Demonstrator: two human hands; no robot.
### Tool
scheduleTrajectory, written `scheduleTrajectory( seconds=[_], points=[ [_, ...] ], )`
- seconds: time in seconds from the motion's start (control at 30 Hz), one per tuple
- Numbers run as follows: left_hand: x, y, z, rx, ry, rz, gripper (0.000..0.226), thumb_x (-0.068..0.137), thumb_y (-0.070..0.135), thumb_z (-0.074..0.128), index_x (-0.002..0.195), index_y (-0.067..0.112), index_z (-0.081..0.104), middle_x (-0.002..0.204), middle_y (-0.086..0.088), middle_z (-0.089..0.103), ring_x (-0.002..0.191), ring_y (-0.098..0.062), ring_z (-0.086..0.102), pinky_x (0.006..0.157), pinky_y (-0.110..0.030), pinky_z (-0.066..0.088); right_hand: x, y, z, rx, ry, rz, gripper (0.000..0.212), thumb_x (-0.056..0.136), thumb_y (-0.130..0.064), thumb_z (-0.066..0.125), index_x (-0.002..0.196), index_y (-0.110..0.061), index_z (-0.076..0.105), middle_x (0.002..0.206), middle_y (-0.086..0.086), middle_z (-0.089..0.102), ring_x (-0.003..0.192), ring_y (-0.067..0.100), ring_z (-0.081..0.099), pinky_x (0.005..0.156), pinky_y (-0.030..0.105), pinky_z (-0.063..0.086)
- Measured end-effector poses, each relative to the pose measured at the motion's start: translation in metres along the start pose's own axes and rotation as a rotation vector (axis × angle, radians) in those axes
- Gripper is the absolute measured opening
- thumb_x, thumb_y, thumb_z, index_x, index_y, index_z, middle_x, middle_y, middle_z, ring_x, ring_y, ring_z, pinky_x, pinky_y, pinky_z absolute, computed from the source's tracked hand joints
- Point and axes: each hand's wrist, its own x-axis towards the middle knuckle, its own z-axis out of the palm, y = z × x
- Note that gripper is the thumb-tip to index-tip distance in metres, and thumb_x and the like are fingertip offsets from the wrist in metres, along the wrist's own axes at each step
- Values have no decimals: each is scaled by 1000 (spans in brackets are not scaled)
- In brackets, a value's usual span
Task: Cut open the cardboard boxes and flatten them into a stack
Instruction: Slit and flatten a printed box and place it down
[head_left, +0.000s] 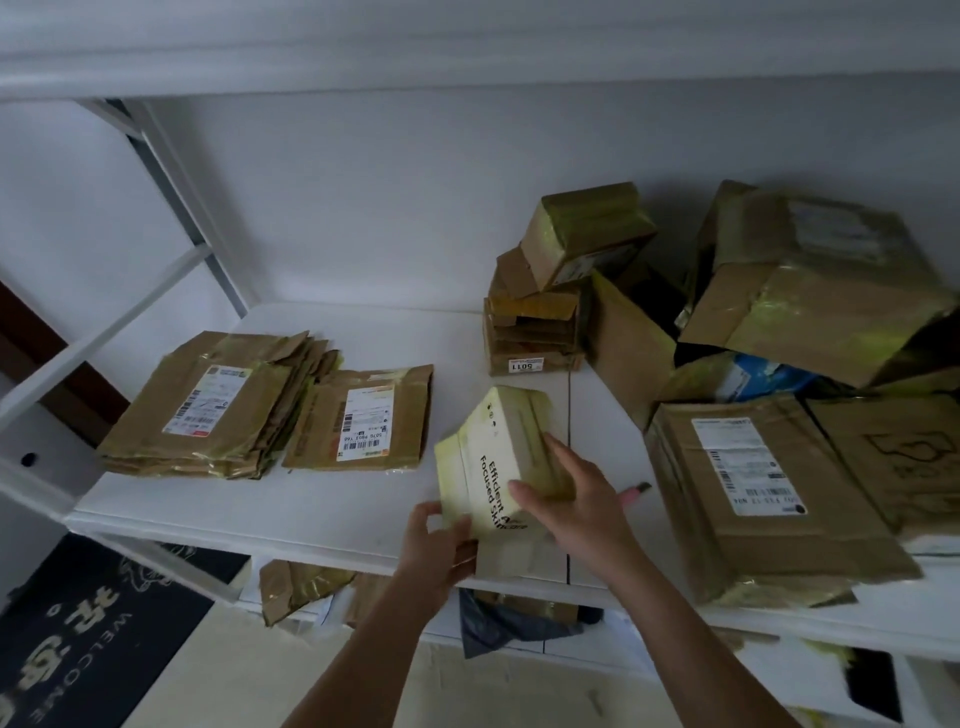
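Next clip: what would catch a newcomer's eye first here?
The pale printed box at the shelf's front edge, gripped by the left hand and the right hand. Then the stack of flattened boxes at the left, and the heap of unopened boxes crowding the right.

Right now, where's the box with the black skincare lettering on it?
In the head view, the pale box sits low centre on the white shelf, held between the left hand and right hand, just right of the flattened stack.
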Motion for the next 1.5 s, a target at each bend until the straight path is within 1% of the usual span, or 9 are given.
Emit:
scheduleTrajectory(
  seconds=[0.17,0.3,0.47,0.63,0.83,0.93,1.1,1.27,1.5],
  points=[
    [-7,28,-13,599,280,352,44,92,41,65,130,21,57,124,-10,62,109,-25,60,94,-40,50,-11,-22,15,-473,19,-85,96,69,-81,58,150,-44,22,129,-6,40,114,12,48,85,30,47],
    [-17,60,-8,174,16,321,37,93,50,58,129,43,55,120,7,63,105,-20,65,78,-40,59,-18,-29,29,-720,-3,-171,94,69,-83,57,148,-46,23,136,-1,37,119,24,47,88,38,49],
    [-15,62,-8,206,-103,244,71,91,32,68,147,52,28,116,3,69,97,-16,66,63,-31,57,-11,0,-16,-155,-81,-120,47,102,-38,45,148,-38,37,130,-1,50,110,14,57,93,28,48],
    [-11,63,-6,222,-111,196,72,95,29,64,148,55,22,110,6,72,106,-27,66,73,-42,61,6,67,-42,-1132,-100,-12,45,102,-21,41,147,-20,37,143,16,44,133,30,44,105,34,44],
    [-10,62,-4,217,-81,195,68,96,28,62,145,58,25,100,9,74,85,-23,75,59,-36,60,18,76,-43,-1406,-103,-209,28,96,-27,46,121,-17,56,120,3,61,111,20,56,82,33,51],
    [-9,59,-3,196,-74,211,68,96,28,63,144,59,27,97,12,73,81,-21,75,57,-34,59,19,61,-55,-1253,75,-267,24,98,-33,37,114,-22,52,108,-2,63,94,14,62,67,28,53],
    [-12,56,4,169,-64,218,70,96,29,63,146,57,24,113,7,67,86,-24,74,59,-34,60,20,15,-62,-352,393,-407,11,95,-20,58,91,-15,49,69,-5,53,57,5,52,48,17,40],
    [-14,52,10,124,-45,231,71,95,30,63,146,58,23,105,7,69,73,-14,74,53,-30,57,33,-35,-29,233,57,-351,18,101,-16,50,112,-9,62,93,5,68,87,11,66,78,23,56],
    [-16,50,9,145,-26,234,69,95,36,63,146,59,21,100,8,66,82,-14,67,61,-32,60,52,-44,13,333,9,-341,8,95,-8,59,99,-2,62,89,2,70,81,10,69,65,22,56]
  ],
)
